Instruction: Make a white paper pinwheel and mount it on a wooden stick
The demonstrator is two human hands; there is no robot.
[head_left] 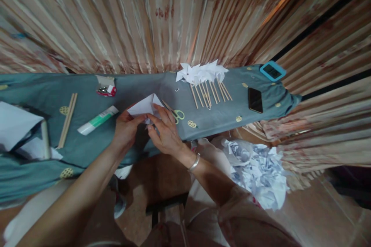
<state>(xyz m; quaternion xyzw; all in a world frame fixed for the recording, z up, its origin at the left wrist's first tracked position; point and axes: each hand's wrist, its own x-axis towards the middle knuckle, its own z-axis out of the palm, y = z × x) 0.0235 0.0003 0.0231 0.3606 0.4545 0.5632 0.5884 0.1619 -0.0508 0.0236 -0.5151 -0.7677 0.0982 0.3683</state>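
A folded piece of white paper (142, 107) is held up over the near edge of the cloth-covered table. My left hand (126, 127) pinches its lower left side between thumb and fingers. From the right, my right hand (165, 131) has its fingers bent onto the paper, with the thumb lower down; the fingertips of both hands nearly meet. Just beyond my right hand lie scissors (179, 115) with pale green handles. A green and white tube (97, 120) is to the left of my left hand. Several white paper pinwheels (203, 73) on wooden sticks lie in a row at the back.
A small open box (106, 89) of metal pieces stands behind the tube. Wooden sticks (68, 119) and white paper sheets (17, 123) lie at the left. A phone (255, 99) and a blue timer (272, 70) are at the right. Crumpled paper (257, 170) fills a bag below.
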